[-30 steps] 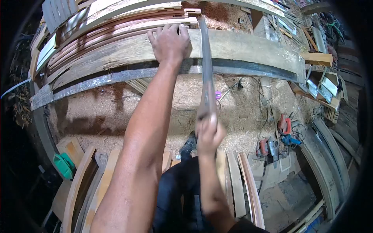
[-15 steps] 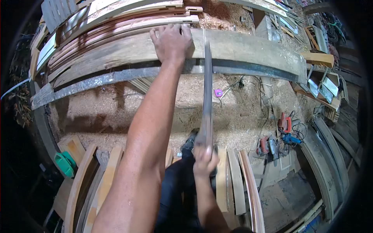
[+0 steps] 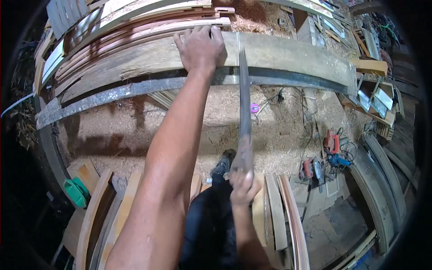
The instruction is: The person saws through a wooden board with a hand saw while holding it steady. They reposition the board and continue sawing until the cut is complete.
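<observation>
A wide wooden plank (image 3: pixel 292 53) lies across the bench in front of me. My left hand (image 3: pixel 200 50) presses down on it, fingers hooked over its far edge. Just right of that hand a pale thin line runs across the board. In my right hand (image 3: pixel 245 186), smeared by motion, is the handle of a handsaw (image 3: pixel 244 103), fingers wrapped round it. The narrow blade points away from me, its tip over the plank close to the pale line. Beneath, a long grey beam (image 3: pixel 117 92) runs along the plank's near side.
Sawdust covers the ground, where a pink tape measure (image 3: pixel 254 108) lies. Red and blue power tools (image 3: pixel 332 141) with cords sit at right. Upright boards (image 3: pixel 274 211) surround my legs. Long strips (image 3: pixel 135 42) are stacked behind the plank. A green container (image 3: pixel 76 192) is at left.
My right hand and the saw have shifted slightly right and toward me. The left hand keeps its place on the plank.
</observation>
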Available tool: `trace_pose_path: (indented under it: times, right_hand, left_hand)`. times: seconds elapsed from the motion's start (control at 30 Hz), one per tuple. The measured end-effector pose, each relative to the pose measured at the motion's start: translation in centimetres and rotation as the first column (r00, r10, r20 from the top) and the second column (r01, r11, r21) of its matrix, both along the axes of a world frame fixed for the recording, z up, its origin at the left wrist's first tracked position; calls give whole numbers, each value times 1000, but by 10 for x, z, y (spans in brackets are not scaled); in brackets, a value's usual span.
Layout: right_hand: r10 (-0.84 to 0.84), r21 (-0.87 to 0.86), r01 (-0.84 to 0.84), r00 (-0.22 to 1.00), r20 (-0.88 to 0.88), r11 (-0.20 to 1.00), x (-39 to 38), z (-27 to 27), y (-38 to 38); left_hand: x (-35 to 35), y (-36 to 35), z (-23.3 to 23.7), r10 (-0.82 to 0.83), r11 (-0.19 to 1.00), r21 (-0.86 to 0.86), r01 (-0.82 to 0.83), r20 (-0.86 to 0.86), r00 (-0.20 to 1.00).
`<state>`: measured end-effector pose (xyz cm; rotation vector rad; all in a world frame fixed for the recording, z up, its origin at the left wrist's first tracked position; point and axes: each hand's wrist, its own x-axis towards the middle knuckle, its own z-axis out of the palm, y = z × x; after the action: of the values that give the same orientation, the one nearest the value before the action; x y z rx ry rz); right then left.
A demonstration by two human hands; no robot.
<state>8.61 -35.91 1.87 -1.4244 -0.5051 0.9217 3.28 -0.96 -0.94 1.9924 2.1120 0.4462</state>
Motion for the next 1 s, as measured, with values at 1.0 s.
trace_pose_path:
  times: [1.0]
  right_hand:
    - [144, -162, -142, 990, 1, 977, 42, -11, 136]
  left_hand:
    - [2, -6, -8, 9, 997, 74, -5, -49, 999]
